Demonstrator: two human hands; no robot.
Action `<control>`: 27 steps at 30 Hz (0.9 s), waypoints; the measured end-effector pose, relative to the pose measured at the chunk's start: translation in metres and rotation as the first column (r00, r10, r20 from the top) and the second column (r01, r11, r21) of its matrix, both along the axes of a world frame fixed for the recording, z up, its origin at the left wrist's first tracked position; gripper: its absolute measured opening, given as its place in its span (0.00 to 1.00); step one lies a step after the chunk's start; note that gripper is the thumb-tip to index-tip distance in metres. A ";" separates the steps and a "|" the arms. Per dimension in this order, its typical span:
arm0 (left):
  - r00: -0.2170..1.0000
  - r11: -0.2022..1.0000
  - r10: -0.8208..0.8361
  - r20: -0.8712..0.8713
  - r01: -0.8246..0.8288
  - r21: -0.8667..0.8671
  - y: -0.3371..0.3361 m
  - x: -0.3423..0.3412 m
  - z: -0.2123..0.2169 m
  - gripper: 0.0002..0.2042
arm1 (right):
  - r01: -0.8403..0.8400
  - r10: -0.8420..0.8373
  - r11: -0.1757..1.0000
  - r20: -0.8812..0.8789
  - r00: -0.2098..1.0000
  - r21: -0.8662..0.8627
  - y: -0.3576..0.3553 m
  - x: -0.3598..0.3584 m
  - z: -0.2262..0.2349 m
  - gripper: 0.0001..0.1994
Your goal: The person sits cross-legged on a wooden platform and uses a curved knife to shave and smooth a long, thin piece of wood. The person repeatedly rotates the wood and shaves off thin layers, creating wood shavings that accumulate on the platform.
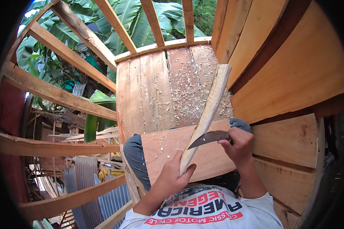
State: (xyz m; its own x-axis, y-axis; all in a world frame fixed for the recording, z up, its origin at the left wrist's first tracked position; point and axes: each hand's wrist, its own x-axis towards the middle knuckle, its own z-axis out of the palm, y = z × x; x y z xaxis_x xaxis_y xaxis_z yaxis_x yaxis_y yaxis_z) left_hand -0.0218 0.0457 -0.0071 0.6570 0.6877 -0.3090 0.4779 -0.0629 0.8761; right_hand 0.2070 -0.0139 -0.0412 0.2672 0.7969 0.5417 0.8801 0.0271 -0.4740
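Note:
My left hand [176, 176] grips the near end of a long pale wooden stick [209, 108] that slants up and away, its far end resting near the plank wall. My right hand [240, 145] holds a dark curved blade [210, 138] by its handle, the edge laid against the stick's lower part. A flat reddish board [162, 152] lies across my lap under both hands, with small chips on it.
A plank floor [149, 87] strewn with wood shavings [187, 91] stretches ahead. A plank wall [294, 68] rises on the right. Open timber framing [65, 97] stands at the left and front edge, with a drop to metal sheets and banana leaves below.

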 end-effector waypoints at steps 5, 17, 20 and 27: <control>0.999 0.974 -0.038 -0.014 0.034 -0.225 -0.015 -0.014 -0.005 0.09 | 0.304 -0.307 0.951 -0.329 0.893 -0.063 -0.002 0.047 0.012 0.27; 0.983 0.940 -0.034 0.181 0.093 -0.329 -0.009 -0.015 -0.003 0.09 | -0.125 0.127 0.992 0.107 0.986 -0.025 -0.002 -0.009 -0.009 0.29; 0.987 0.901 -0.041 0.157 0.104 -0.422 -0.011 -0.016 0.005 0.10 | 0.140 -0.130 0.990 -0.226 0.965 0.030 0.006 0.000 -0.008 0.31; 0.968 0.802 0.076 0.241 0.085 -0.592 -0.018 -0.025 -0.012 0.12 | -0.135 0.126 0.991 -0.236 0.964 -0.022 -0.010 -0.001 -0.006 0.27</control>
State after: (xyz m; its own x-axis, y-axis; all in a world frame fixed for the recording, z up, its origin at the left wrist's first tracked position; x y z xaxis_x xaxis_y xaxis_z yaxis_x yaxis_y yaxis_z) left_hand -0.0467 0.0281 -0.0189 0.7674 0.4177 -0.4864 0.2488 0.5052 0.8264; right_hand 0.2057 -0.0244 -0.0469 0.2748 0.8520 0.4456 0.7349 0.1128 -0.6688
